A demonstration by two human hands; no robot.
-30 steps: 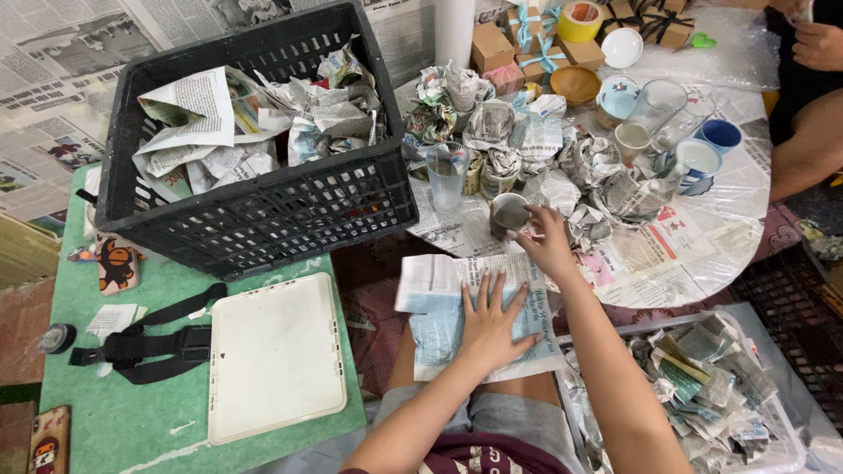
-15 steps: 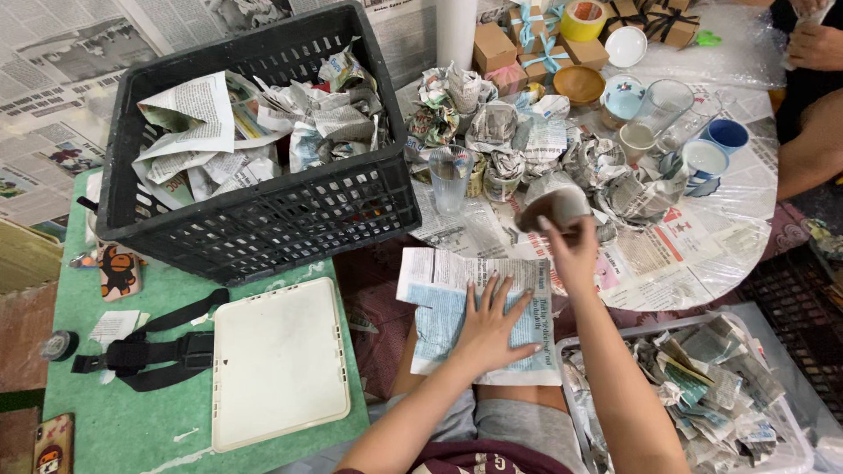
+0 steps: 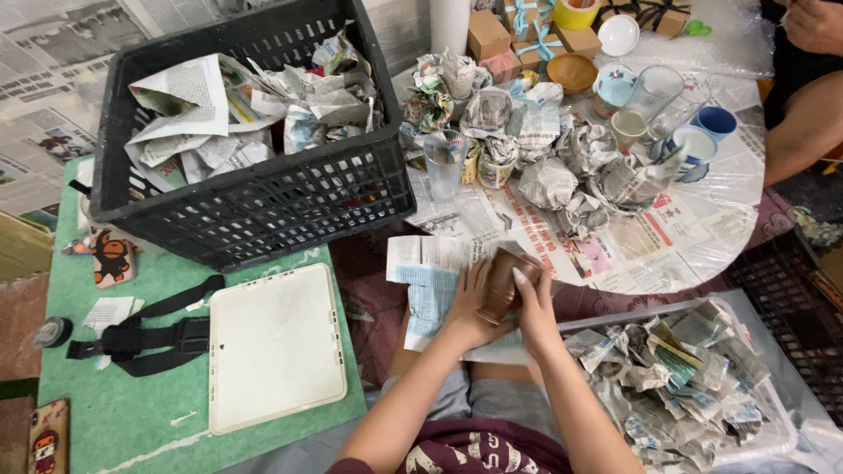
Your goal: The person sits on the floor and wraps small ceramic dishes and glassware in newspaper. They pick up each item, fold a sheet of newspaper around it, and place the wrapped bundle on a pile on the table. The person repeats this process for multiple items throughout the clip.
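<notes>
Over the lap, both hands are cupping a brown cup (image 3: 500,283) above a newspaper sheet (image 3: 430,281): the left hand (image 3: 470,307) is wrapping its near side, the right hand (image 3: 534,303) is pressing its other side. A black crate (image 3: 255,206) is sitting left; wrapped bundles (image 3: 544,180) are crowding the table (image 3: 685,254).

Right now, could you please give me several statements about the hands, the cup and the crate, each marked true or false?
1. Both the left hand and the right hand hold the brown cup. True.
2. The cup is held over a newspaper sheet on the lap. True.
3. The black crate is empty. False: it holds crumpled newspaper.
4. The white tray lies inside the crate. False: it lies on the green mat below the crate.
5. A clear drinking glass stands on the round table beside newspaper-wrapped bundles. True.
</notes>
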